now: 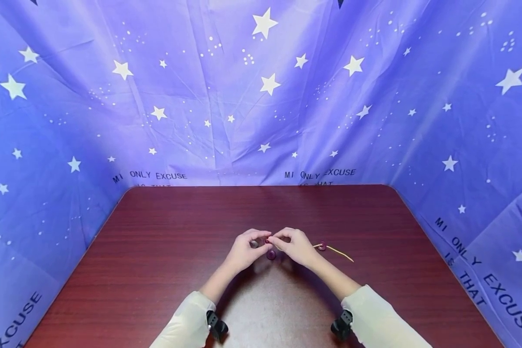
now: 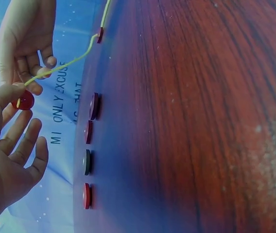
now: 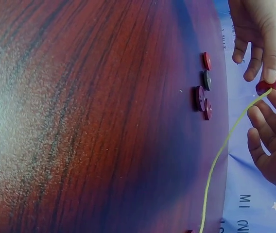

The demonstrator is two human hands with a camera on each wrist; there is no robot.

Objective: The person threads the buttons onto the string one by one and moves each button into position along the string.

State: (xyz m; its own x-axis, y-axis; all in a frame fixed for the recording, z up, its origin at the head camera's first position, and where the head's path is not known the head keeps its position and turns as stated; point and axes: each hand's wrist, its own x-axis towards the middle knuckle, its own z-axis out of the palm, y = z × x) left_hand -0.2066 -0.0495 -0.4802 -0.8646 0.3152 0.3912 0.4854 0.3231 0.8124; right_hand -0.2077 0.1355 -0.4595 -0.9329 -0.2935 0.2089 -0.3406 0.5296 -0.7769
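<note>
My left hand [image 1: 244,250] pinches a red button [image 2: 26,100] between thumb and fingertips, held above the table. Against that button, my right hand [image 1: 297,247] pinches a yellow cord [image 3: 216,158], thumb and finger close to the button's face. In the left wrist view a short piece of cord shows across the button; whether it passes through a hole I cannot tell. From the right hand the cord trails rightward to the table, where a dark red button [image 1: 322,246] sits on it. The other fingers of both hands are loosely spread.
Below the hands a row of loose buttons lies on the dark red wooden table [image 1: 178,270]: a purple one [image 2: 94,106], a dark green one [image 2: 87,162], a red one [image 2: 87,196] and a dark pinkish one [image 3: 208,109]. Starry blue cloth [image 1: 226,96] hangs around the table.
</note>
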